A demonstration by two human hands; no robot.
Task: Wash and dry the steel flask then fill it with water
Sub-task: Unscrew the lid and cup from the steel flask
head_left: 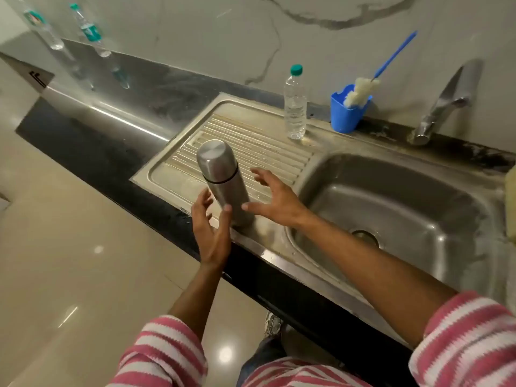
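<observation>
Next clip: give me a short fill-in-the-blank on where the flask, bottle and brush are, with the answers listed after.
1. The steel flask stands upright on the ribbed ____ beside the sink basin.
2. Both hands, the left hand and the right hand, are ____ on either side of the flask, gripping nothing.
3. The bottle brush sits in a ____ plastic holder.
4. The plastic water bottle has a ____ cap.

Answers: drainboard; open; blue; green

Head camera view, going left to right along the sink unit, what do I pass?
Flask → water bottle → blue cup holding a brush → tap.
</observation>
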